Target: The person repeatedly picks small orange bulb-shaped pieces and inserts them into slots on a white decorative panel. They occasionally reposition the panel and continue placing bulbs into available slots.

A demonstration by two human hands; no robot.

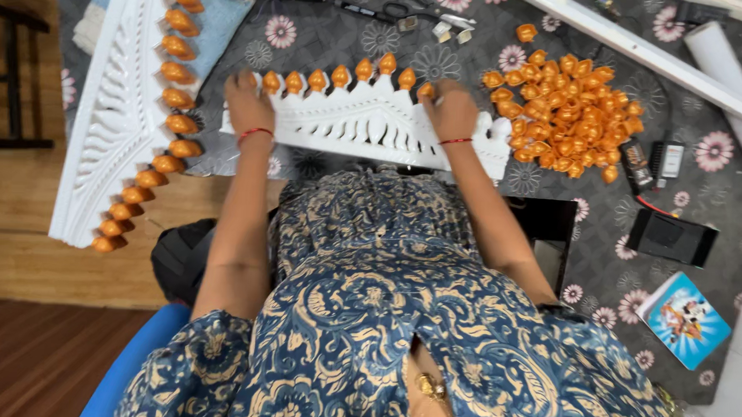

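A white carved foam panel [366,125] with pointed tips lies across my lap, on a grey flowered cloth. Several orange bud-shaped beads [341,75] sit on its far tips. My left hand [249,101] rests on the panel's left end, fingers curled over the edge beside a bead. My right hand [449,108] presses on the panel toward the right, at an orange bead [427,90] on a tip. Whether its fingers pinch that bead is unclear. Both wrists wear a thin red thread.
A heap of loose orange beads [567,109] lies to the right. A second white panel [116,114] lined with beads stands at the left. Scissors [413,14], a white roll [731,78], black boxes [670,237] and a small picture book [685,318] lie around.
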